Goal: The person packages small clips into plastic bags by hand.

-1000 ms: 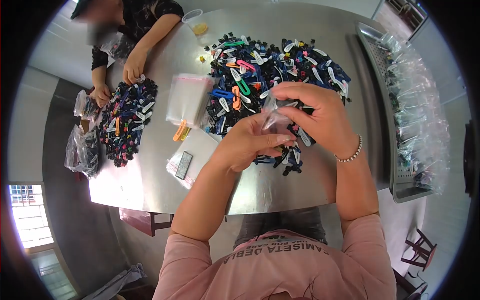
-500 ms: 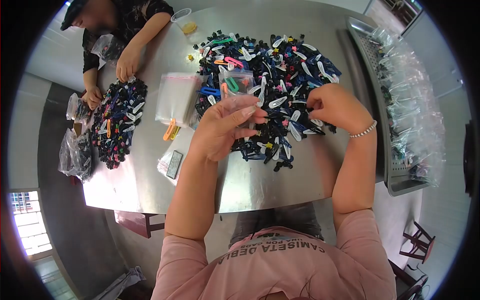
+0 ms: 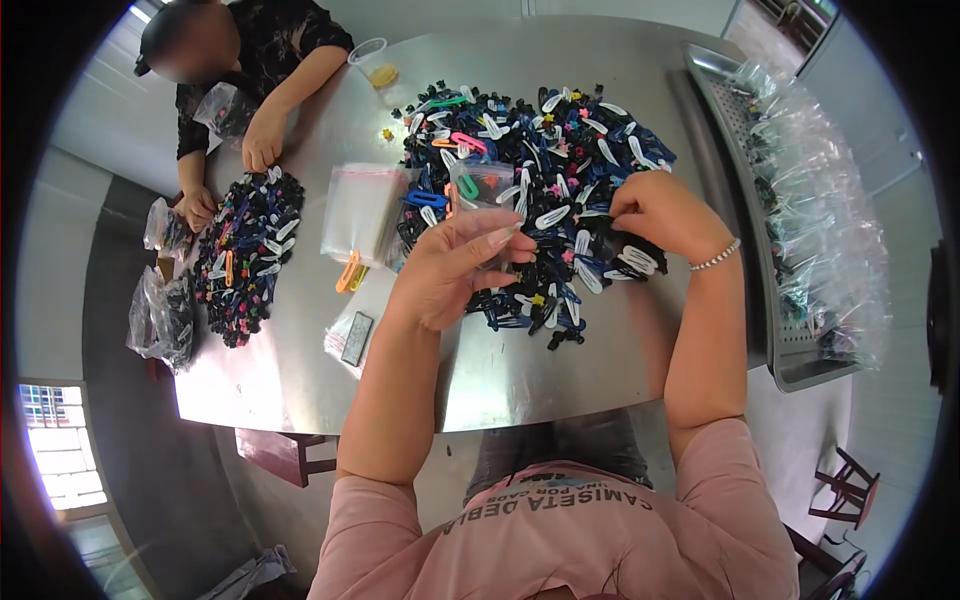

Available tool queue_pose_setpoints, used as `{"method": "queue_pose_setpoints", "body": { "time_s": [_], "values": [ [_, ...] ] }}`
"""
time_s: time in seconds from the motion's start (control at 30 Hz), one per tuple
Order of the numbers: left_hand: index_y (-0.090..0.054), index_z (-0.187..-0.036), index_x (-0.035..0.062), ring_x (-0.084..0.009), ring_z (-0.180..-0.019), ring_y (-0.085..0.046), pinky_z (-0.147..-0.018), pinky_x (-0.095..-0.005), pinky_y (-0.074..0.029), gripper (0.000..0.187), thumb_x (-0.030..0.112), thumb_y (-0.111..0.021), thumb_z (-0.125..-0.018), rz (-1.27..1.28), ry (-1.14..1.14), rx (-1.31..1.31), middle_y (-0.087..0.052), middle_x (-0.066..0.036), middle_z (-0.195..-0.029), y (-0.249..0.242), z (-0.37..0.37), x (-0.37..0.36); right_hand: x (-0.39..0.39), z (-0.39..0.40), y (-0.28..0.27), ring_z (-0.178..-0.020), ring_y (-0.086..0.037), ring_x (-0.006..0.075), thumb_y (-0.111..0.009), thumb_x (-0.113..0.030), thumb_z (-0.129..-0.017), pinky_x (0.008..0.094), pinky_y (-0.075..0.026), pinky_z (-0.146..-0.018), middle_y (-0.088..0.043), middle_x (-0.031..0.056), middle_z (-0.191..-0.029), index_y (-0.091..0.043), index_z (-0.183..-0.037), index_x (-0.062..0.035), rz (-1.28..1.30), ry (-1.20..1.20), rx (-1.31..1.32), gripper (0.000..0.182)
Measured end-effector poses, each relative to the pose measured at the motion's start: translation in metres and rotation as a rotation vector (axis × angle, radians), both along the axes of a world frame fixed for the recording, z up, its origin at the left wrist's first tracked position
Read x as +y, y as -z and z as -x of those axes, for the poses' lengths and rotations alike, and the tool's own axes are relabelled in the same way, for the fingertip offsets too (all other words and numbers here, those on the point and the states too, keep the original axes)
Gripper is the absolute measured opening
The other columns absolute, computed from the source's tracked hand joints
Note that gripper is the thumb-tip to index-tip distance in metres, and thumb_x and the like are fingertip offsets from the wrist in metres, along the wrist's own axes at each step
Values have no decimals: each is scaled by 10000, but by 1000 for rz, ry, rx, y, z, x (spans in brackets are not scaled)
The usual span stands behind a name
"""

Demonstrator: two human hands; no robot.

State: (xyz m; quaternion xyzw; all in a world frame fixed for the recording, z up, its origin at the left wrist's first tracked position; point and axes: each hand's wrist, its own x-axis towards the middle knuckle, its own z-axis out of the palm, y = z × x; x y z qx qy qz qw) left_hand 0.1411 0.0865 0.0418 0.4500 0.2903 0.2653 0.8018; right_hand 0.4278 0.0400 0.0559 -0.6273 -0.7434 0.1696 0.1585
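A large pile of black, blue and white hair clips (image 3: pixel 545 150) covers the middle of the metal table. My left hand (image 3: pixel 455 262) is over the pile's lower left side, thumb and fingers pinched on a clear plastic bag (image 3: pixel 483 182) that has a green and an orange clip in or behind it. Over the right side of the pile, my right hand (image 3: pixel 665 212) has its fingers curled together; what they hold, if anything, is hidden. White clips (image 3: pixel 637 262) lie just below it.
A stack of clear bags (image 3: pixel 362 215) and a small grey block (image 3: pixel 356 338) lie left of my left hand. A perforated tray (image 3: pixel 728 100) with filled bags stands at right. At left, a co-worker's hands (image 3: pixel 263 138) touch a smaller pile (image 3: pixel 245 260). A plastic cup (image 3: pixel 372 62) stands at the back.
The view has shifted slightly. White clips now lie together below my right hand, at the pile's right edge. My left hand keeps its pinch on the bag.
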Motion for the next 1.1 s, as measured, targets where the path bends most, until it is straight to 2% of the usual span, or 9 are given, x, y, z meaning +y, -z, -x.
{"method": "queue_pose_setpoints", "body": {
  "time_s": [0.13, 0.2, 0.37, 0.6, 0.73, 0.83, 0.9, 1.0, 1.1],
  "values": [
    [-581, -1224, 30, -201, -968, -658, -743, -278, -570, 324, 167, -608, -931, 6, -8, 19, -665, -130, -1072, -2, -1, -3, -3, 10, -15, -653, -574, 151, -701, -38, -784, 292, -456, -612, -611, 66, -744, -642, -804, 15, -36, 37, 292, 82],
    [-582, -1223, 35, -205, -973, -662, -743, -276, -567, 336, 169, -631, -919, -33, 27, 57, -668, -129, -1065, -1, -2, -4, -5, 26, -24, -662, -517, 80, -692, -35, -830, 235, -421, -598, -573, 24, -763, -616, -840, 18, -153, -7, 585, 93],
    [-570, -1229, 19, -213, -989, -661, -758, -279, -570, 395, 155, -683, -876, -84, 94, 149, -669, -135, -1061, -5, -8, -9, -11, 62, -29, -606, -512, 75, -729, -33, -799, 234, -410, -543, -574, 23, -737, -615, -810, 6, -355, -42, 562, 120],
    [-564, -1236, 17, -213, -996, -658, -762, -274, -568, 386, 137, -665, -883, -64, 82, 125, -666, -138, -1070, -7, -9, -10, -11, 60, -29, -610, -526, 80, -723, -54, -806, 235, -420, -552, -586, 31, -722, -625, -801, 4, -310, -40, 537, 115],
    [-553, -1256, 21, -215, -997, -657, -769, -280, -570, 383, 151, -632, -905, -39, 47, 50, -654, -148, -1114, -1, -3, -5, -6, 32, -24, -620, -533, 90, -707, -45, -804, 238, -427, -582, -590, 38, -720, -634, -809, 9, -350, 142, 467, 91],
    [-557, -1249, 20, -219, -1010, -649, -766, -291, -578, 358, 168, -608, -927, 4, 9, -57, -653, -150, -1115, 1, 0, -1, -7, 16, -12, -639, -582, 134, -700, -14, -760, 272, -453, -598, -621, 72, -740, -641, -842, 15, -136, 122, 255, 105],
    [-559, -1247, 21, -217, -1008, -649, -767, -293, -577, 356, 169, -609, -927, -10, 2, -39, -653, -148, -1114, 0, 0, -1, -6, 16, -4, -699, -641, 225, -697, -3, -709, 336, -485, -627, -655, 121, -781, -647, -891, 11, 22, 49, 50, 190],
    [-563, -1241, 21, -214, -1004, -649, -765, -292, -578, 350, 170, -611, -927, -25, -8, -8, -654, -144, -1109, -2, -1, -3, -4, 27, -1, -768, -656, 305, -710, -22, -686, 384, -503, -679, -672, 146, -822, -648, -913, -2, -20, 67, -57, 235],
    [-568, -1233, 23, -210, -1000, -649, -759, -289, -577, 344, 172, -614, -926, -25, -3, 5, -656, -141, -1101, -1, -2, -4, -6, 39, 1, -784, -651, 315, -716, -40, -688, 388, -503, -700, -671, 139, -817, -639, -915, -18, -138, 57, -57, 241]
  ]
}}
